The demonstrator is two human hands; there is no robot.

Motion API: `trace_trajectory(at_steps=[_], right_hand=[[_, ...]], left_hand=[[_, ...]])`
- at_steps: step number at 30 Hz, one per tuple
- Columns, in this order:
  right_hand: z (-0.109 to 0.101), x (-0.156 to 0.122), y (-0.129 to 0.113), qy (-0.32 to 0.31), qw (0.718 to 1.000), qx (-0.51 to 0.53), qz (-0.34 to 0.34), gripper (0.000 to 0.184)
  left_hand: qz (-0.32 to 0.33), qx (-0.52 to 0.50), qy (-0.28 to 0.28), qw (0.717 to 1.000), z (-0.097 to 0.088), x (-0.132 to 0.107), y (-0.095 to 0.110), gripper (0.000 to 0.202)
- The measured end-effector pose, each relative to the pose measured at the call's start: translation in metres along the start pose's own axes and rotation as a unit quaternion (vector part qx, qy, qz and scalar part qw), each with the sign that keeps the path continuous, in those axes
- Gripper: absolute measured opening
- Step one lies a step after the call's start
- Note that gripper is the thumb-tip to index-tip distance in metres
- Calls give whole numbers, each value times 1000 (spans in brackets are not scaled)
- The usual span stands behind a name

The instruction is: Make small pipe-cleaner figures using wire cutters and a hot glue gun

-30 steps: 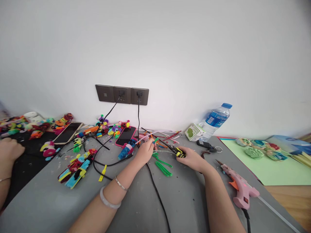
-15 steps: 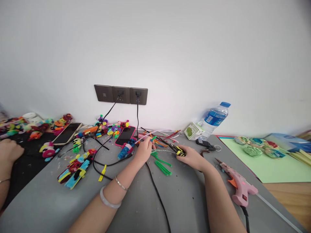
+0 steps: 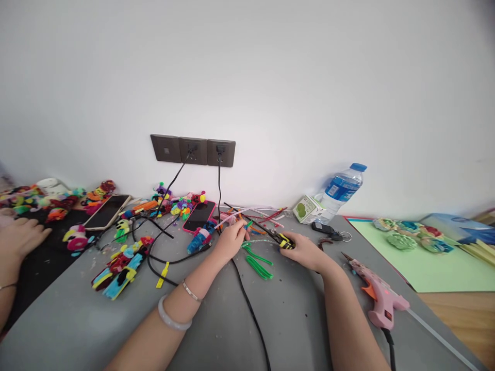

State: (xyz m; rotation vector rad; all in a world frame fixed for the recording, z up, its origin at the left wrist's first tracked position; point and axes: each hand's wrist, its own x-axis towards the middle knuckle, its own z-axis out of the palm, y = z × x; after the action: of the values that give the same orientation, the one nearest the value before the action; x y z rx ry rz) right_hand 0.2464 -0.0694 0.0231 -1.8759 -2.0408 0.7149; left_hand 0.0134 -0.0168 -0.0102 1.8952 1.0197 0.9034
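Note:
My left hand [image 3: 231, 241] pinches a short green pipe cleaner [image 3: 248, 224] between thumb and fingertips, over the middle of the grey table. To its right, my right hand [image 3: 299, 249] is closed round the yellow-and-black handles of scissors [image 3: 285, 241]. Their dark blades point up and left, close to my left fingertips; the exact gap between blades and green piece is hard to see. Below both hands lie bent green pipe cleaners [image 3: 260, 267]. A silvery pipe cleaner [image 3: 262, 240] stretches between the hands, and loose red, white and orange ones lie behind them.
A pink glue gun [image 3: 384, 304] lies to the right. Behind stand a water bottle [image 3: 343, 190] and small box [image 3: 307, 208], with keys [image 3: 332, 231] nearby. Black cables [image 3: 247, 299] cross the table. Fuzzy figures [image 3: 119, 270] and phones lie left; another person's hand [image 3: 23, 239] is there.
My left hand has moved slightly right with the green piece. My right hand stays nearly still. At far left, the other person's hand has opened out and shifted right.

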Motion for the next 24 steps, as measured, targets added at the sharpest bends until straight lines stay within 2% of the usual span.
trace_trajectory(at_steps=[13,19,24], right_hand=[[0,1,-1,-5,1000,-8,-2,20],[0,1,-1,-2,1000,-11,-10,17],[1,2,-3,-8,999,-35,10,22]], left_hand=[[-9,9,20,1000,0,1,0,20],[-26,-1,30,999,0,1,0,28],[-32,-1,62,998,0,1,0,30]])
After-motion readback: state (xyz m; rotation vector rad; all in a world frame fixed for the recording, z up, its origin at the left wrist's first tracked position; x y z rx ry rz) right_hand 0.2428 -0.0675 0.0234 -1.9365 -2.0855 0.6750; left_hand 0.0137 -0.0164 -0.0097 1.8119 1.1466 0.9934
